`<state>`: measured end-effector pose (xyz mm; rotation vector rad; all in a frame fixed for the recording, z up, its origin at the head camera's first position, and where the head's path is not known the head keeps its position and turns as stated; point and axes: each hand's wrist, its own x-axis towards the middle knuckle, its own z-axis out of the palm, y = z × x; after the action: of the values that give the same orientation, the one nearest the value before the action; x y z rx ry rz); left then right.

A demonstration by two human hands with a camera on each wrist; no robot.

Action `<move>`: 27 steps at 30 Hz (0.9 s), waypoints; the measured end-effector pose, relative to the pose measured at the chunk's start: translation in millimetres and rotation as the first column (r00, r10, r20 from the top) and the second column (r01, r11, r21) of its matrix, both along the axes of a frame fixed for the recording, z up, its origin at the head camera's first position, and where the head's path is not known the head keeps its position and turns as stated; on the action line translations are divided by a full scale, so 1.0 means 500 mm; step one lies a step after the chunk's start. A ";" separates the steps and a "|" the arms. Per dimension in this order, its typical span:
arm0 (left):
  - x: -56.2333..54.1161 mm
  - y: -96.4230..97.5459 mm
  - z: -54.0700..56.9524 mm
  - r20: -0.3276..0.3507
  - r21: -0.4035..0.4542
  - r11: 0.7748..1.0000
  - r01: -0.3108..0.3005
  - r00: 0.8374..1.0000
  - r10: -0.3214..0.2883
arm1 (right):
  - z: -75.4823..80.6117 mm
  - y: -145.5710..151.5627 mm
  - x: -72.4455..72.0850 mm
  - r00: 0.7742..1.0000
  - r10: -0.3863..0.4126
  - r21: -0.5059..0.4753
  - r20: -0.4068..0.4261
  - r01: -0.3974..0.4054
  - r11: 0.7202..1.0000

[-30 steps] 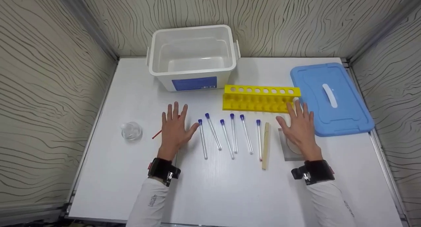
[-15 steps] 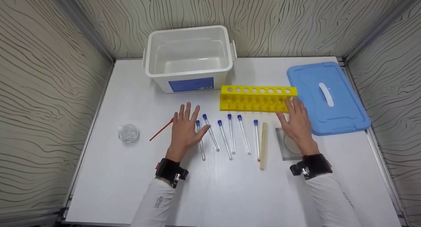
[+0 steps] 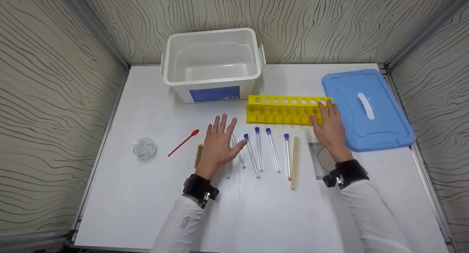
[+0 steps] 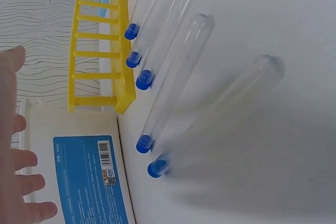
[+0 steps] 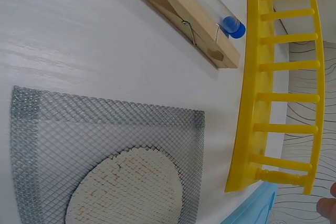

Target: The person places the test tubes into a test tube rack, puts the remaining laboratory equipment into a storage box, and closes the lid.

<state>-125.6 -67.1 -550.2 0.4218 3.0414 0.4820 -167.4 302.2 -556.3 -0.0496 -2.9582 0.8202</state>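
The yellow rack (image 3: pixel 282 112) stands on the white table (image 3: pixel 256 220), with blue-capped test tubes (image 3: pixel 259 150) lying before it and to its front left. The right hand (image 3: pixel 331 130), fingers extended and grasping nothing, is at the rack's right end; contact is unclear. The left hand (image 3: pixel 218 146), spread and holding nothing, hovers front-left of the rack, above the leftmost tubes. A wooden clamp (image 3: pixel 294 165) and wire mesh (image 3: pixel 314 163) lie before the rack's right half, a blue lid (image 3: pixel 383 121) to its right, a white box (image 3: pixel 249 90) behind left.
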 end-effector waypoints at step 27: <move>0.010 0.021 -0.082 0.026 -0.030 0.999 -0.036 0.999 0.037 | -0.022 0.034 -0.048 0.993 0.006 -0.021 0.118 -0.004 1.000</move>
<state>-120.8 -56.7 -591.1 0.3568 3.0317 0.4395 -191.6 319.1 -567.3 -0.0946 -3.0604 0.8789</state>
